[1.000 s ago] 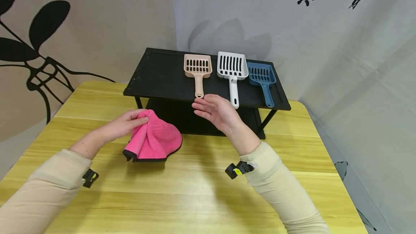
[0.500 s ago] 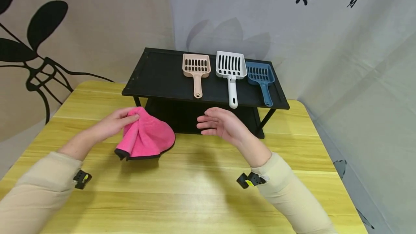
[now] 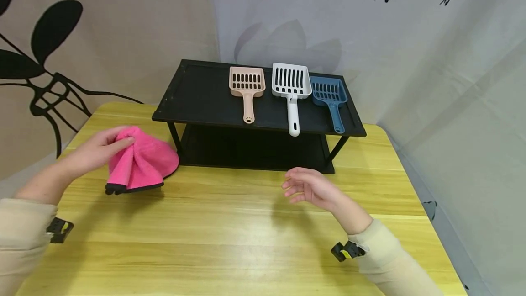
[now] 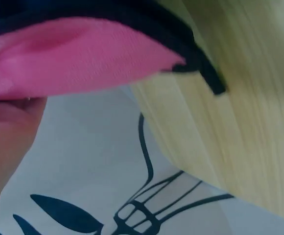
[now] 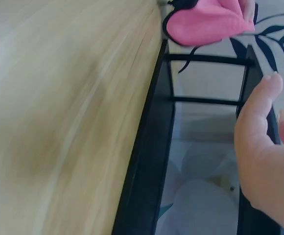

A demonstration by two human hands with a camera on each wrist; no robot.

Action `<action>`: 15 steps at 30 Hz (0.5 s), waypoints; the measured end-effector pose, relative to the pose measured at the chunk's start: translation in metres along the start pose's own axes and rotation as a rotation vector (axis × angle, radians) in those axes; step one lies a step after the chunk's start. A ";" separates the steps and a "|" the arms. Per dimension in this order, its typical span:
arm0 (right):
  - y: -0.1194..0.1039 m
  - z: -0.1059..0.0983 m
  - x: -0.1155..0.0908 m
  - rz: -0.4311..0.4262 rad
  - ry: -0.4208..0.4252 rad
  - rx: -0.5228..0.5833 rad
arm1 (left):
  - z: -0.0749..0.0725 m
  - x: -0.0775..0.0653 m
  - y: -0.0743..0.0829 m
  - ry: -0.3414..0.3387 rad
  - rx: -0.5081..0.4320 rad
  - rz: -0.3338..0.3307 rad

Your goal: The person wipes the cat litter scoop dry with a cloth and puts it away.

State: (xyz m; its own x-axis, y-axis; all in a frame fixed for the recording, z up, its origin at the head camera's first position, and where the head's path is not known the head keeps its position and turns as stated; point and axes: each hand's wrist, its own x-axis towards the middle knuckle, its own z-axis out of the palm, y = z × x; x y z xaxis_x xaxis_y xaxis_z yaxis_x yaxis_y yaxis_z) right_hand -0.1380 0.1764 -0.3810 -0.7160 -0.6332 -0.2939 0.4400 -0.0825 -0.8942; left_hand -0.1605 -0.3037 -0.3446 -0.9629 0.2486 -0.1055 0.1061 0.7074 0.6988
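My left hand (image 3: 100,147) pinches a pink cloth with black edging (image 3: 144,161) near its top, over the left part of the table. The cloth hangs in folds, and in the left wrist view its dark edge (image 4: 196,56) shows against the wood. Over the table in front of the shelf, my right hand (image 3: 314,188) holds nothing, its fingers loosely bent. Three slotted litter scoops lie in a row on the black shelf's top: a beige scoop (image 3: 248,87), a white scoop (image 3: 292,88) and a blue scoop (image 3: 330,95), handles toward me.
The black two-tier shelf (image 3: 197,99) stands at the back of the wooden table (image 3: 230,236), its lower board (image 3: 246,150) close to the tabletop. Light curtains with black printed designs (image 3: 57,31) hang behind and beside the table.
My left hand has carried the pink cloth leftward, away from the shelf's front. My right hand has drawn back from near the beige scoop's handle, toward me and to the right.
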 end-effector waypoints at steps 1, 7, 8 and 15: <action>0.002 -0.004 -0.002 -0.003 0.005 0.008 | 0.001 -0.001 0.000 0.004 0.016 -0.004; 0.006 -0.016 -0.007 -0.003 0.028 0.024 | 0.035 0.004 0.002 0.017 0.045 0.025; 0.005 -0.016 -0.007 -0.001 0.034 0.025 | 0.044 0.006 0.002 0.019 0.057 0.047; 0.000 -0.010 -0.003 0.004 0.077 0.008 | 0.111 0.017 0.004 -0.071 0.079 0.206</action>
State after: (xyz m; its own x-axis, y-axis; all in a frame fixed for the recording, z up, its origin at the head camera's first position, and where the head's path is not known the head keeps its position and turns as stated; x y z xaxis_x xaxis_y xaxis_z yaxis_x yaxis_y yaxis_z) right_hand -0.1416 0.1863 -0.3838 -0.7535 -0.5729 -0.3226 0.4468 -0.0862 -0.8905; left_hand -0.1488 -0.2231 -0.4226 -0.8992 0.4371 -0.0179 0.3203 0.6856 0.6537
